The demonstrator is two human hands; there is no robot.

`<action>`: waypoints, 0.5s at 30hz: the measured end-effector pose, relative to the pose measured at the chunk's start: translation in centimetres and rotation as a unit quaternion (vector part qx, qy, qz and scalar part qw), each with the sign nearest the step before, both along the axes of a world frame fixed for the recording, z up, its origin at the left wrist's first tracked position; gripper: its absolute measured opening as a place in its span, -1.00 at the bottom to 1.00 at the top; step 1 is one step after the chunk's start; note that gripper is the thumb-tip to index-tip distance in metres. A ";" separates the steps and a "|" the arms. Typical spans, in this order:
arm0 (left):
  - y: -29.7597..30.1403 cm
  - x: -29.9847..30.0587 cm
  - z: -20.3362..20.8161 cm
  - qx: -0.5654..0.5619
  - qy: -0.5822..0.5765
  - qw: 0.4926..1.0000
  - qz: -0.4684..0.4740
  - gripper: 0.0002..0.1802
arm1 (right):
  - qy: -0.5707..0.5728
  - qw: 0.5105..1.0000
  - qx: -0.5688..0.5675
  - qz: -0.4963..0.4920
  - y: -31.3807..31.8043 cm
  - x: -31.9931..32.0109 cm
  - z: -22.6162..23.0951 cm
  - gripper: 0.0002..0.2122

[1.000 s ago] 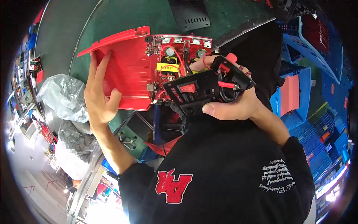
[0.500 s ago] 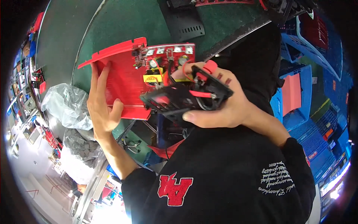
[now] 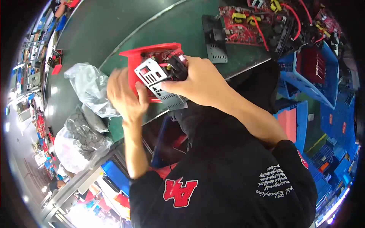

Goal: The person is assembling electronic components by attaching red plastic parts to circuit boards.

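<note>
My right hand (image 3: 207,81) is closed around an end panel (image 3: 154,76), its thumb on the face. The panel is pale with socket cut-outs and a red switch, and its lower part is dark and perforated. Behind it sits a red open metal casing (image 3: 133,62), with part of a red circuit board (image 3: 161,57) showing inside. At the casing's left side is my left hand (image 3: 127,95), thumb against the casing edge. Its other fingers are smeared by motion, so their grip cannot be made out.
On the green bench (image 3: 159,32), a black perforated bracket (image 3: 215,40) lies beyond my right hand. Several red circuit boards (image 3: 243,28) with wires are at the far right. Clear plastic bags (image 3: 89,89) lie to the left. Blue crates (image 3: 300,121) stand at the right.
The end panel has turned so its pale socketed face shows, and it now sits against the casing, covering most of the board. My left hand has shifted off the casing's inner face. The view has swung.
</note>
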State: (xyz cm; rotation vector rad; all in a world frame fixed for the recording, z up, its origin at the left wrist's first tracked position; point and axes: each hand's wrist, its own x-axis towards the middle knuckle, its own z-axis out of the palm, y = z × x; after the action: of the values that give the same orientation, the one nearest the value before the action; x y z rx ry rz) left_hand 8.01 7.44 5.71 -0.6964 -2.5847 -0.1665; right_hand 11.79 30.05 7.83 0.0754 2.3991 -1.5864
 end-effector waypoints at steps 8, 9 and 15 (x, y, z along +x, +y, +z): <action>2.0 6.2 -4.1 0.576 -0.470 0.626 0.234 -0.49 | 0.003 0.970 -0.238 -0.041 -0.8 -0.5 -2.0 -0.48; 2.6 5.7 -4.3 0.601 -0.499 0.585 0.217 -0.45 | -0.015 0.961 -0.277 -0.014 -0.9 -1.0 -1.6 -0.47; 5.2 -2.4 -3.8 0.671 -0.563 0.464 0.133 -0.52 | 0.248 0.955 0.012 -0.162 1.9 -6.6 0.2 -0.34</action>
State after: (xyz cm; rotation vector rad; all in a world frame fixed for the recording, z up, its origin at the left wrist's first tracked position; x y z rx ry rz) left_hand 5.60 12.66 1.91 0.7294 -2.0867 -2.8866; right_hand 5.19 31.91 8.02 0.0863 2.9093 -1.9047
